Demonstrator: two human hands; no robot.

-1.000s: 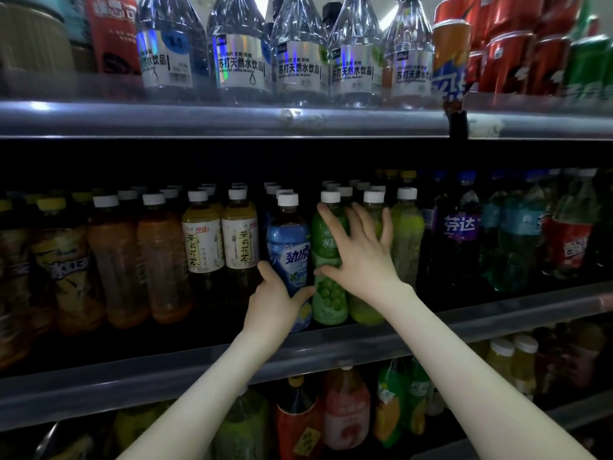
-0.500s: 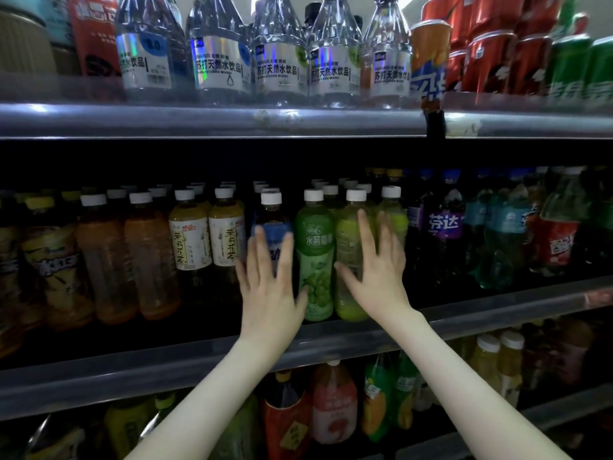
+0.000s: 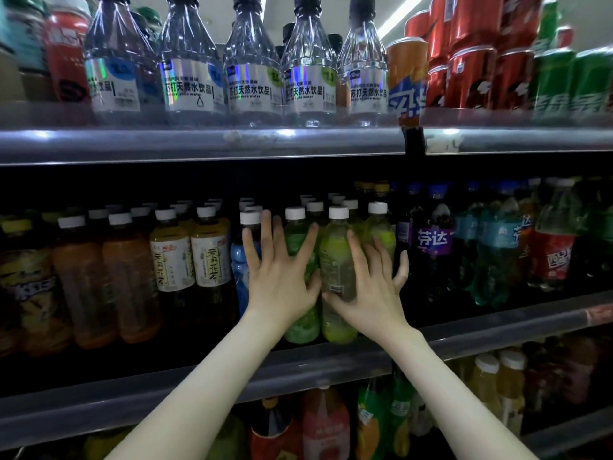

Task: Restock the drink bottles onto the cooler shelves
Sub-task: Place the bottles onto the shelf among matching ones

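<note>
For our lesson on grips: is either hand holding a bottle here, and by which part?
Nothing is held. The left hand and right hand press spread, straight fingers against the fronts of the white-capped green plastic bottles.

The upper shelf [image 3: 199,144] carries a row of clear water bottles [image 3: 252,84] with red cans [image 3: 471,71] and green cans [image 3: 564,81] to their right, while the middle shelf [image 3: 497,330] holds upright orange drink bottles [image 3: 129,277], white-labelled tea bottles [image 3: 209,257], green bottles [image 3: 336,260] and dark soda bottles [image 3: 431,254] packed side by side.
</note>
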